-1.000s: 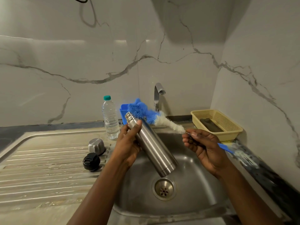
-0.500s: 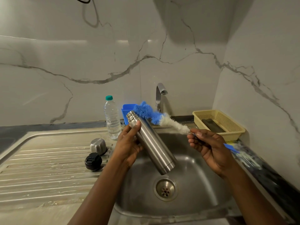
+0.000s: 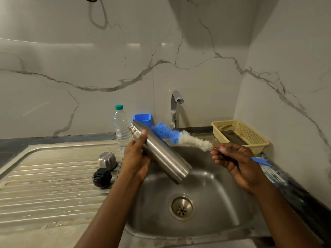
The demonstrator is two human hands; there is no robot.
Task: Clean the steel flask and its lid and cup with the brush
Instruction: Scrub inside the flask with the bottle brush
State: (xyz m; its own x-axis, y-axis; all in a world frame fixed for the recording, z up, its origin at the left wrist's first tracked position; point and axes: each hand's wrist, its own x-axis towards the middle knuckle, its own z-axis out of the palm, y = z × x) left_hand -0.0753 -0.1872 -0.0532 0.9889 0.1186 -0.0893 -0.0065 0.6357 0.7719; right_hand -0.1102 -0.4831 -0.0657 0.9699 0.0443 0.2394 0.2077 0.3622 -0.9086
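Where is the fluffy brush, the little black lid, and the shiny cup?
brush (image 3: 192, 141), head view, on the white bristles.
black lid (image 3: 101, 177), head view, on its top.
steel cup (image 3: 107, 160), head view, on its rounded side.

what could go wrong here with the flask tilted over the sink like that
The flask is held tilted in the left hand alone, over the sink; a wet grip might let it slip and drop. The brush sits beside the flask, not in its mouth, so a hurried push could miss and flick water.
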